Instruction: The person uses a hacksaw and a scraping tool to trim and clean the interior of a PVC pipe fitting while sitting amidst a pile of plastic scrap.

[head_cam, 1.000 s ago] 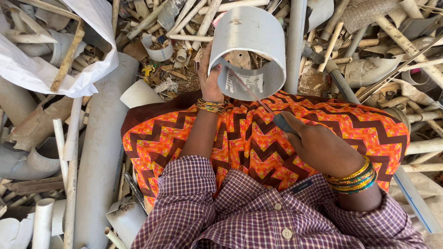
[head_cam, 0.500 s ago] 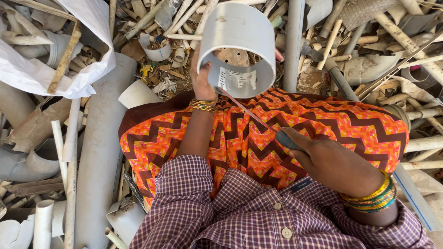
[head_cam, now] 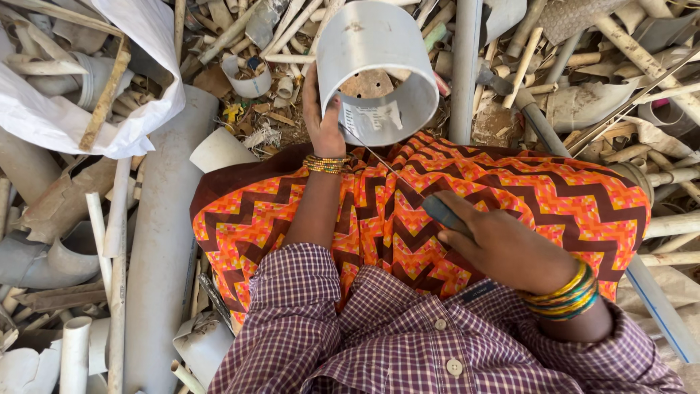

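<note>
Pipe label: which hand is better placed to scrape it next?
Right, probably. The right hand grips the thin tool, its tip near the label. The left hand is occupied holding the white pipe section by its rim.

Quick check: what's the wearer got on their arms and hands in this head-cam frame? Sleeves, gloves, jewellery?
Both hands are bare, no gloves. The left hand has a stack of thin gold-coloured bangles at the wrist. The right hand has a thicker stack of yellow, gold and teal bangles. Both arms come out of short sleeves of a purple-and-white checked button shirt; the forearms are uncovered.
</note>
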